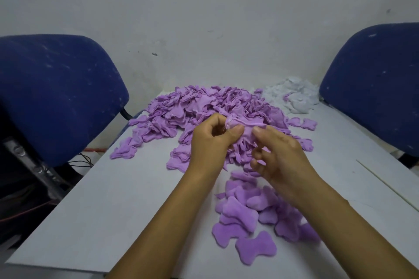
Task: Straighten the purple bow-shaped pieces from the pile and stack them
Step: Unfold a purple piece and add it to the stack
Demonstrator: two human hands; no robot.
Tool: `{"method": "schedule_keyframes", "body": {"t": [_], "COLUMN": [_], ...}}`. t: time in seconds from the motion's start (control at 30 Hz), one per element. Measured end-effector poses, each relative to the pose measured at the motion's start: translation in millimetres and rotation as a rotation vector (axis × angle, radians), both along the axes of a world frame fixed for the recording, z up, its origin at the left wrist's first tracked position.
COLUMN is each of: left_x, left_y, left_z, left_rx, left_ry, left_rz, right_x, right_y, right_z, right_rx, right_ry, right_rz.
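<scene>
A big pile of crumpled purple bow-shaped pieces (199, 108) covers the far middle of the white table (108, 210). Above its near edge I hold one purple piece (246, 125) between both hands. My left hand (210, 140) pinches its left end with thumb and fingers. My right hand (278, 154) pinches its right part with thumb and forefinger, the other fingers curled below. Closer to me, under my right forearm, lies a loose heap of flattened purple pieces (254, 215), partly hidden by the arm.
A heap of white fabric pieces (292, 95) lies at the table's far right. Blue chairs stand at the left (52, 93) and right (376, 79). A pale wall rises behind. Cables and dark gear lie on the floor at the left (34, 176).
</scene>
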State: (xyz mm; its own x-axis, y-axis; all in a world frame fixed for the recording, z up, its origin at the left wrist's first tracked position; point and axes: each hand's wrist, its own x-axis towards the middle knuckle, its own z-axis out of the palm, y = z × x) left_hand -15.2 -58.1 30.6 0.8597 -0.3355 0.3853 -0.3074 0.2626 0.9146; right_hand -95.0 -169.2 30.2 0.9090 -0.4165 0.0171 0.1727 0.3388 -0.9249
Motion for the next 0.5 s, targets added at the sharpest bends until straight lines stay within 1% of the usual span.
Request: {"method": "schedule_keyframes", "body": {"t": [0.07, 0.13, 0.23, 0.3, 0.4, 0.5], "left_x": [-1, -3, -4, -4, -5, -7], "left_y": [4, 4, 3, 3, 0, -2], "left_z": [2, 4, 6, 7, 7, 8], "left_rx": [0.005, 0.017, 0.004, -0.04, -0.092, -0.098], "left_ry": [-0.045, -0.054, 0.014, 0.092, 0.181, 0.199], "left_rz": [-0.018, -0.031, -0.053, -0.049, -0.04, -0.018], "right_x": [-2, -1, 1, 2, 4, 4], "right_y": [2, 6, 8, 7, 10, 12], "right_z": [-1, -2, -4, -2, 3, 6], "right_rx": [-0.192, -0.279, -0.233, -0.185, -0.069, 0.037], "right_ry": [-0.04, -0.068, -0.047, -0.026, -0.026, 0.016], "right_rz": [-0.003, -0.049, -0.102, -0.102, 0.019, 0.182]}}
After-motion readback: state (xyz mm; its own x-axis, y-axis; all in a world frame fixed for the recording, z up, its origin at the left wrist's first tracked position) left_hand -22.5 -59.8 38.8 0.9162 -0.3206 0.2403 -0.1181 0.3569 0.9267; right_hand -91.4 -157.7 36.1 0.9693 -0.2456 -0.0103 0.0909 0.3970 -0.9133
